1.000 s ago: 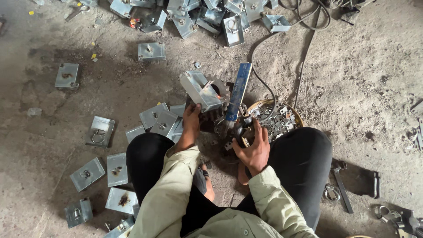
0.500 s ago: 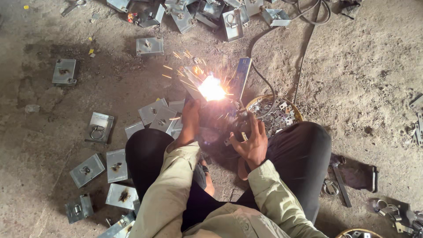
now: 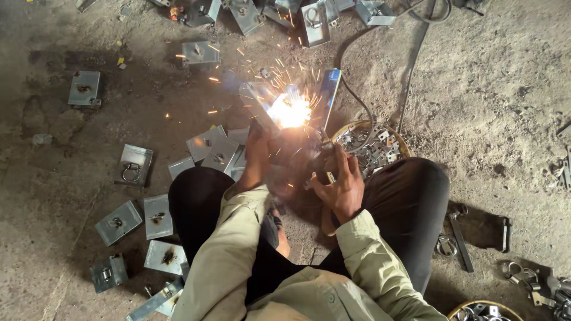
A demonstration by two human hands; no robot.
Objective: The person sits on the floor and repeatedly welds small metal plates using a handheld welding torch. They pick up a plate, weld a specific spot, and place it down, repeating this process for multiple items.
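A bright welding arc (image 3: pixel 289 110) burns on a grey metal plate piece (image 3: pixel 257 98) in front of my knees, throwing sparks up and to the left. My left hand (image 3: pixel 257 150) grips the lower end of that piece and holds it tilted. My right hand (image 3: pixel 340 188) is closed around a dark welding holder (image 3: pixel 317 176) that reaches toward the arc; glare and smoke hide its tip. A blue-tinted flat bar (image 3: pixel 329 94) stands just right of the arc.
A round bowl (image 3: pixel 354 125) of small metal parts sits by my right knee. Several square plates with rings, such as one plate (image 3: pixel 134 164), lie to the left and along the top. A cable (image 3: pixel 410 71) runs upward; hand tools (image 3: pixel 461 244) lie at right.
One second ago there was no arc. It lit half a second ago and is now larger, with sparks flying wider. Both hands have stayed on the workpiece and the holder.
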